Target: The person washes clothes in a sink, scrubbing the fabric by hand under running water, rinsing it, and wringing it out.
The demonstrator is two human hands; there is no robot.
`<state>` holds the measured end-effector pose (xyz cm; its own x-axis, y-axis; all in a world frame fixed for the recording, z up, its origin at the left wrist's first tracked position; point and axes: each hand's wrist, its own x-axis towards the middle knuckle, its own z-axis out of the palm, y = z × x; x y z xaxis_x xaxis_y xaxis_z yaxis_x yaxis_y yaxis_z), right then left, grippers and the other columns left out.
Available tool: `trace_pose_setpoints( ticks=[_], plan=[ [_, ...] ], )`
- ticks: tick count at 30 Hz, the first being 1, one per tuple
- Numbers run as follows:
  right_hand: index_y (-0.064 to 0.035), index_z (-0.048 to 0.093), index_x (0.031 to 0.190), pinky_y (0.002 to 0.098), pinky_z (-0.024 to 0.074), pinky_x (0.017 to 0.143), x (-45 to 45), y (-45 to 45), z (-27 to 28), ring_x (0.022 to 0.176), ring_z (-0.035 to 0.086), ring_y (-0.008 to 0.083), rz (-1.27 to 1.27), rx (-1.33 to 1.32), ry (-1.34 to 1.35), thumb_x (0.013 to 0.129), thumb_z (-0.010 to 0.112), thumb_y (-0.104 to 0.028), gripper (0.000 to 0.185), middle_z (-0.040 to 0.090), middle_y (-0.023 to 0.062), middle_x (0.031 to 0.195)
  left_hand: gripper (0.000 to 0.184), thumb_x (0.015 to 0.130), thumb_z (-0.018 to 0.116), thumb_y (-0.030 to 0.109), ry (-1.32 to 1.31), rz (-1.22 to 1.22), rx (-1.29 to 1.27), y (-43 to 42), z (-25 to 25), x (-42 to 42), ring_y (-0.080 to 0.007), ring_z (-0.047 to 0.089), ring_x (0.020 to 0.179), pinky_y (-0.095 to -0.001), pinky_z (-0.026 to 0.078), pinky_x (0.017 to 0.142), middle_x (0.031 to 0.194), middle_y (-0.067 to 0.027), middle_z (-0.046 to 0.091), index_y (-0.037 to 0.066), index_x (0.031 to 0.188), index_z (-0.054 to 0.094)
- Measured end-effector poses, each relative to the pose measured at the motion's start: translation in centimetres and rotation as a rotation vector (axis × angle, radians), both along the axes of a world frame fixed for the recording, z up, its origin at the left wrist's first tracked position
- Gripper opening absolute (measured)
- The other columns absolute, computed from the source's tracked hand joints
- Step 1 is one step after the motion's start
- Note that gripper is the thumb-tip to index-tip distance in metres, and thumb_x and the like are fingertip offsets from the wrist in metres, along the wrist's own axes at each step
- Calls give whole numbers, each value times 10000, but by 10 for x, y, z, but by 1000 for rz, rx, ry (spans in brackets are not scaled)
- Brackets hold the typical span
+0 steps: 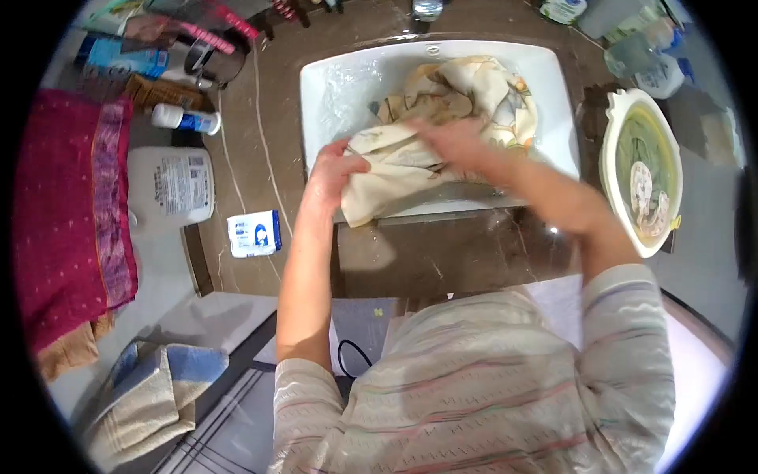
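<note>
A cream cloth [395,178] with a brown, orange and grey pattern lies bunched in a white sink [313,103]. Part of it is drawn over the sink's near rim. My left hand [335,170] grips the cloth's left edge, thumb on top and fingers wrapped around it. On top of the fabric, near its middle, rests my right hand [456,144]; motion blurs it and its fingers cannot be made out. Water and some suds [347,91] show at the sink's left side.
On the brown counter [430,265] left of the sink lie a white-and-blue soap packet [254,234], a white jug [172,188] and a white-and-blue tube [186,119]. A basin [609,170] holding a brush [641,189] stands at right. Bottles [662,75] crowd the back right corner.
</note>
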<state>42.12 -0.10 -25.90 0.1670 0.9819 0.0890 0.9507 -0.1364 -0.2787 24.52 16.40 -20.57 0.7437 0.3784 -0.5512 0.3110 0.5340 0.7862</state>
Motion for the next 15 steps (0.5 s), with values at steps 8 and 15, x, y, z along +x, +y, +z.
trace_pose_setpoints(
  ticks=[8,15],
  plan=[
    [-64,562,1121,260,439,455,33,32,40,525,538,115,-476,-83,870,836,521,-102,289,594,65,642,537,616,608,25,192,-149,378,-9,-25,1,-159,589,795,-289,481,699,940,-86,618,-25,1143,519],
    [-45,628,796,348,476,615,-199,167,81,673,595,226,287,79,935,808,553,-175,150,626,110,747,456,647,584,123,19,-127,628,-25,-40,-6,-235,597,867,-327,445,778,915,-150,622,19,1090,543]
  ],
)
